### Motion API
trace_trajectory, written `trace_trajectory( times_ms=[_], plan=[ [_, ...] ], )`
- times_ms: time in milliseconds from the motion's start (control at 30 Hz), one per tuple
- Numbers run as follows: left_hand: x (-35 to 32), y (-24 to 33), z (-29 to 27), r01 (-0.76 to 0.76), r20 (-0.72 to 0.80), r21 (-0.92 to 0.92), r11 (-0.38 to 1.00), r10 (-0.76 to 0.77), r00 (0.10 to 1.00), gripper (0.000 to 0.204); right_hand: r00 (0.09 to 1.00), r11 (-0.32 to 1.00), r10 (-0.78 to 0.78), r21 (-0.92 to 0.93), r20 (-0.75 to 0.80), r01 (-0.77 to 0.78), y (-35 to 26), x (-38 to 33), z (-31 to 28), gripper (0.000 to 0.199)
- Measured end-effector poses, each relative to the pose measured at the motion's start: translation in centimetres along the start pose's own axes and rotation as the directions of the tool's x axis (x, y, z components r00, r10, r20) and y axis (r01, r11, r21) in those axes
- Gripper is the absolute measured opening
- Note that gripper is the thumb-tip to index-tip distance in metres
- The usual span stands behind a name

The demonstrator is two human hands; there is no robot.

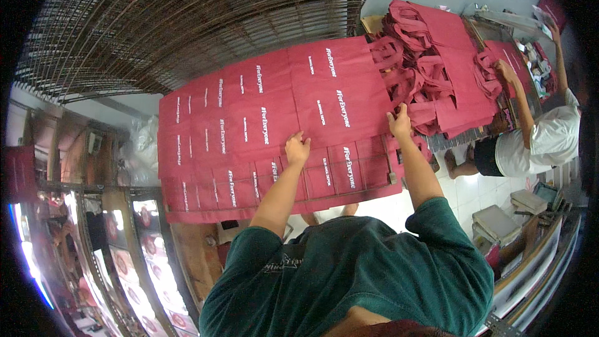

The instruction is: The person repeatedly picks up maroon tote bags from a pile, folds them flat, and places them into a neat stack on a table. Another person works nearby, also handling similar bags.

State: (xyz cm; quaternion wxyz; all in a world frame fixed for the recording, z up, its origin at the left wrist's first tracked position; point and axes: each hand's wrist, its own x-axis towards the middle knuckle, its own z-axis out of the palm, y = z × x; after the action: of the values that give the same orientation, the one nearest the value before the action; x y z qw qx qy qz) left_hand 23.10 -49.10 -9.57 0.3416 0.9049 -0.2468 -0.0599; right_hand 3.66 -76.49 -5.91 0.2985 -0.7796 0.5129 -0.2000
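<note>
A red fabric bag (355,100) with white printing lies flat at the right end of several similar printed pieces on a wire rack (306,185). My left hand (297,148) is at its near left corner, with the fingers bent onto the cloth edge. At the near right corner, by the bag's handle side, my right hand (400,123) pinches the edge with the thumb raised. A pile of red bags (446,56) with looped handles is just beyond my right hand. Below the bag's near edge, more printed red pieces (243,184) show through the rack's wires.
Raised wire racks (206,25) slant overhead at the back left. At the right, a co-worker in a white shirt (552,140) reaches over a red piece on another table. Flat framed boards (530,274) lean at the lower right; clear plastic (145,146) hangs at the left.
</note>
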Motion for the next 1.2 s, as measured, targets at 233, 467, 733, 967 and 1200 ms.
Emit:
trace_trajectory(
  times_ms=[233, 467, 733, 967, 1200],
  plan=[
    [-2.2, 2.2, -2.8, -0.082, -0.066, 0.112, 0.990, 0.089, 0.994, 0.044, 0.942, 0.948, -0.030, 0.288, -0.334, 0.132, 5.3, -3.3, -5.7, 0.047],
    [-9.3, -0.9, -6.2, -0.155, -0.053, 0.031, 0.987, 0.156, 0.986, 0.039, 0.835, -0.020, 0.550, 0.999, -0.024, 0.041, 12.2, -0.1, -15.3, 0.072],
    [-15.4, -1.9, -9.4, -0.090, 0.002, 0.048, 0.995, 0.090, 0.996, 0.032, 0.811, -0.007, 0.583, 0.998, 0.055, -0.063, 15.9, 8.7, -16.7, 0.078],
    [-18.0, -3.4, -9.7, -0.006, -0.092, -0.016, 1.000, 0.004, 0.996, 0.031, 0.750, 0.127, 0.661, 0.989, -0.024, -0.080, 12.6, 12.5, -14.5, 0.033],
    [-19.2, -3.9, -8.1, 0.006, -0.117, -0.166, 0.986, -0.026, 0.993, 0.028, 0.885, 0.222, 0.318, 0.934, -0.340, 0.279, 12.5, 18.0, -22.4, 0.037]
  ],
)
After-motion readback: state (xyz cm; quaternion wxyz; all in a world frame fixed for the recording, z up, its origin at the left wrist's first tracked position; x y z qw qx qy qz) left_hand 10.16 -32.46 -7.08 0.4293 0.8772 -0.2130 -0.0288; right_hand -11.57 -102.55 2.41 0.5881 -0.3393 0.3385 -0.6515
